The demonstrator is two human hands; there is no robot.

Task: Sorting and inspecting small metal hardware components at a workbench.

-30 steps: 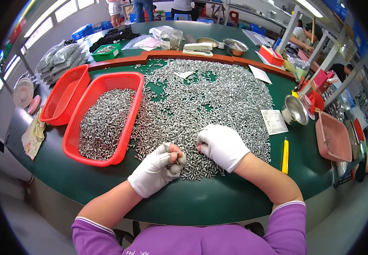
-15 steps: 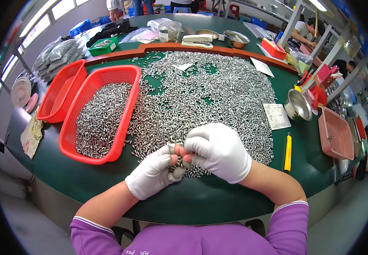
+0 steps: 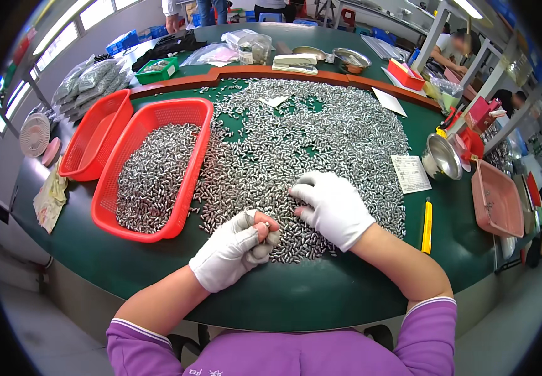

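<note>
A wide spread of small silvery metal parts (image 3: 340, 147), short and rounded, covers the middle of the green table. At its near edge my left hand (image 3: 234, 249), in a white glove with bare fingertips, is closed in a pinch. A small shiny bit, apparently one of these parts, shows between its thumb and forefinger. My right hand (image 3: 335, 210), gloved alike, rests low over the parts just to the right. Its thumb and forefinger are bent and apart, with nothing visible between them. Left of the spread, a red plastic basket (image 3: 205, 135) holds a heap of the same parts.
An empty-looking red basket (image 3: 100, 135) stands farther left, beside a stained cloth (image 3: 50, 203). On the right lie a yellow cutter knife (image 3: 427, 227), a printed paper (image 3: 411, 173), a steel bowl (image 3: 441, 156) and a pink tray (image 3: 496, 199). A brown wooden rail (image 3: 246, 71) bounds the far side.
My right hand has moved away from my left, to the right, and its fingers have parted over the metal parts. The left hand stays nearly in place, still pinching.
</note>
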